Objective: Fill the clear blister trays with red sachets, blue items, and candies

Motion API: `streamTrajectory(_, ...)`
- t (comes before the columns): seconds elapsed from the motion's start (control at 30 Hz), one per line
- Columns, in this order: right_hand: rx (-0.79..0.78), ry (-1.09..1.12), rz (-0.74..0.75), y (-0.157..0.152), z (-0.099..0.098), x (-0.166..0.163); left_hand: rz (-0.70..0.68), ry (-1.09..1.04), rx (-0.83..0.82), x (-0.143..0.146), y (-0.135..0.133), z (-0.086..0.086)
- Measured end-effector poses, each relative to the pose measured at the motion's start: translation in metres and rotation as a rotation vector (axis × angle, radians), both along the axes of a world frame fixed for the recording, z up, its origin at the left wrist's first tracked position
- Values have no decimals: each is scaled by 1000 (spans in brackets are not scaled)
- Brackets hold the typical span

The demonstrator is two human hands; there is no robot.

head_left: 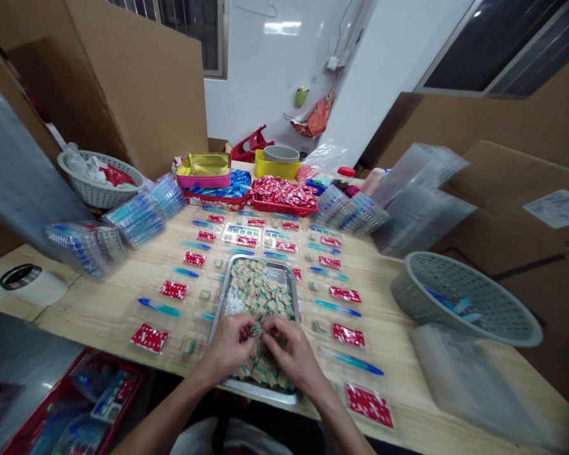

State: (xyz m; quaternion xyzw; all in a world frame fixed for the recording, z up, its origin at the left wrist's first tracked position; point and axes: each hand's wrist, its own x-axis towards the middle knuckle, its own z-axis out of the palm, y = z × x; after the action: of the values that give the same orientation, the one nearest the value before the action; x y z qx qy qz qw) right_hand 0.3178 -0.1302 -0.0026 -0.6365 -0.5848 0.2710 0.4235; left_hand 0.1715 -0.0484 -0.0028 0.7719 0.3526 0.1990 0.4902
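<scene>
A metal tray [226, 289] near the table's front edge holds a heap of small green-and-tan square pieces [258, 281]. Over the near half of this heap, my left hand [232, 344] and my right hand [287, 347] are close together with bent fingers. Thumb and fingers of each hand pinch at small green-and-tan pieces between them; how many is hidden. On both sides of the tray lie clear plastic trays, with blue pens [160, 308], red patterned packets [150, 338] and single small green-and-tan squares [188, 345] in them.
A red basket of shiny red packets [284, 193] and a box of blue pens [222, 186] stand at the back. Stacked clear trays [135, 218] are at the left. A grey basket [469, 294] sits at the right edge, with plastic sleeves [464, 379] before it.
</scene>
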Motion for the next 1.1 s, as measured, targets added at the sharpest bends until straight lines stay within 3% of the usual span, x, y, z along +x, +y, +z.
streamTrajectory(0.1, 19, -65, -3, -9, 1, -2, -41, 121, 218, 0, -11, 8)
streamTrajectory(0.23, -25, -87, -21, -15, -2, -5, -83, 202, 300, 2, -18, 5)
streamTrajectory(0.4, 11, -107, -27, -17, -8, -5, -94, 198, 299, 3, -19, -3)
streamTrajectory(0.6, -17, -128, -75, -17, -3, -8, -109, 156, 284, 6, -23, -4)
streamTrajectory(0.87, -50, -56, -101, -15, -13, -4, -96, 179, 265, 6, -20, -2)
streamTrajectory(1.1, -58, -164, -93, -14, -5, -7, -96, 152, 220, 5, -21, -3)
